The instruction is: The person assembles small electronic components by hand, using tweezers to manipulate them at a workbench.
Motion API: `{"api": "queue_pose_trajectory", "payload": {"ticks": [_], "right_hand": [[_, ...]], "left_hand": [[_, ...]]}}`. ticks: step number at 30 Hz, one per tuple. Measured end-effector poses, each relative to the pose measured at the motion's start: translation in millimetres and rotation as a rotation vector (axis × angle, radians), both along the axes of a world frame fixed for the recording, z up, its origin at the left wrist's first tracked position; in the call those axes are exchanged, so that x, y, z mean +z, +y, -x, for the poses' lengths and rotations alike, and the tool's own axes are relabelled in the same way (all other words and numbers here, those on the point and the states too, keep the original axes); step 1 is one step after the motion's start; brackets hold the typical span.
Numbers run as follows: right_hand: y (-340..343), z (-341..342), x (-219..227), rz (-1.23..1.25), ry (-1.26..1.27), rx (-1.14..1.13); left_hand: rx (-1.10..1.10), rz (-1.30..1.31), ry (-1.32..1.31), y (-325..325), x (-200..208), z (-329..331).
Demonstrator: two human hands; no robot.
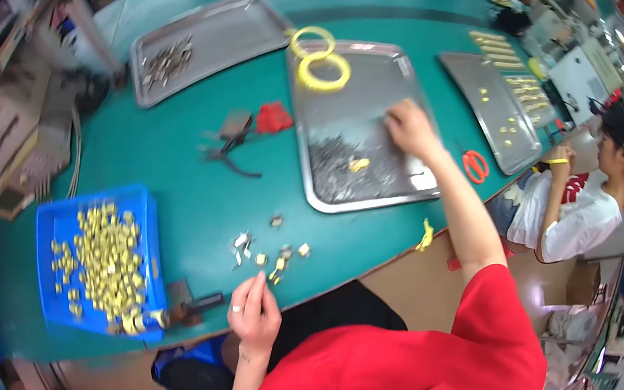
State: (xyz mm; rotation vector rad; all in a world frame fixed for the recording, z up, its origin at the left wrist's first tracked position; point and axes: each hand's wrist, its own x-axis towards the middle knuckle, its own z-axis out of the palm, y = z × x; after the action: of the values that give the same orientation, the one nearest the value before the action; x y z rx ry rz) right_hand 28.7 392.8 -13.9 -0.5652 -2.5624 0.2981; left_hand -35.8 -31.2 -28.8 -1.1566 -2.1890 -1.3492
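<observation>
My left hand (253, 313) is at the table's near edge, thumb and fingers pinched together. Right at its fingertips sits a small yellow block (260, 259); whether it is gripped is unclear. Beside it lie several similar yellow-and-metal pieces (280, 264) and a few thin silvery parts (241, 242). My right hand (408, 128) reaches over the right side of a metal tray (377, 200), its fingers curled down and closed. What they hold, if anything, is hidden. In that tray lie a heap of small dark metal parts (335, 163) and a yellow scrap (358, 165).
Yellow tape rolls (324, 72) rest on the tray's far end. A blue bin (150, 243) of yellow blocks stands left. Pliers (226, 159), a red object (273, 118) and red-handled scissors (476, 166) lie about. Another tray (220, 67) is behind; a co-worker (578, 195) sits right.
</observation>
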Motion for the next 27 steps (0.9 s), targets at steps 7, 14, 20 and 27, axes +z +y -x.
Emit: {"api": "queue_pose_trajectory", "payload": {"ticks": [7, 14, 20, 27], "right_hand": [[-12, -10, 17, 0.034, -0.134, -0.07], [-66, -23, 31, -0.119, 0.131, 0.053], [-189, -26, 41, 0.334, 0.1, 0.395], [-238, -7, 33, 0.393, -0.016, 0.454]], "left_hand": [[-0.078, 0.011, -0.326, 5, 15, -3], [-0.044, 0.181, -0.36, -1, 25, -4], [-0.037, 0.207, -0.369, 4, 25, -1], [-0.073, 0.223, -0.38, 16, 24, -1]]}}
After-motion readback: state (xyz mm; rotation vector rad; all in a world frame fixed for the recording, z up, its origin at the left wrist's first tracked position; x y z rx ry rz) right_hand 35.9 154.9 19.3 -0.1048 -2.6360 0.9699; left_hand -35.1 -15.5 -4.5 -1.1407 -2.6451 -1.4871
